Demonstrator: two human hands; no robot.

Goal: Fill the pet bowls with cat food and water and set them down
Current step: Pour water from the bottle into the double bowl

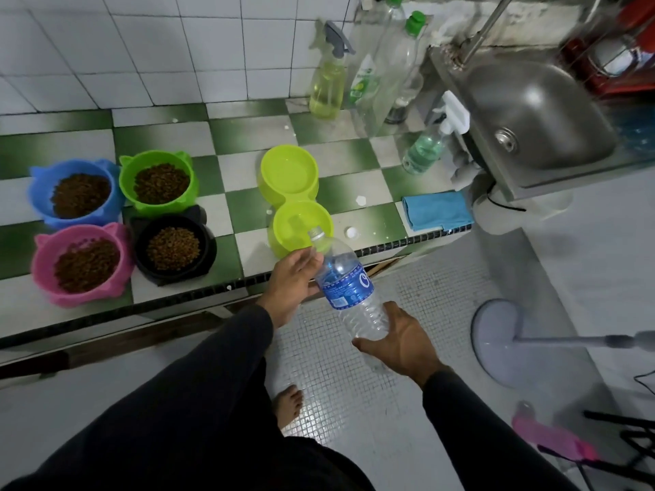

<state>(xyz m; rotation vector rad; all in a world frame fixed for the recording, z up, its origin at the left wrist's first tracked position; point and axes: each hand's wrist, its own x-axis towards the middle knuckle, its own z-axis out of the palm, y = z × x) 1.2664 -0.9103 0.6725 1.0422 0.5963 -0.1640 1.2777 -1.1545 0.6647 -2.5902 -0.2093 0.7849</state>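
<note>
A clear water bottle point(349, 285) with a blue label is tilted, its open neck over the near cup of the lime double bowl point(289, 193). My right hand point(400, 340) grips the bottle's base. My left hand point(292, 279) supports the bottle near its shoulder, fingers wrapped behind it. Both cups of the double bowl look wet. The bottle's white cap point(351, 232) lies on the counter beside the bowl. A blue bowl point(76, 191), a green bowl point(157, 180), a pink bowl point(83, 265) and a black bowl point(173, 248) each hold brown cat food at the left.
The checkered counter point(244, 140) ends at a dark tiled edge. Spray bottles point(328, 83) and tall bottles point(386, 65) stand at the back. A folded blue cloth point(437, 210) lies beside the steel sink point(538, 111). A fan base point(496, 341) stands on the floor.
</note>
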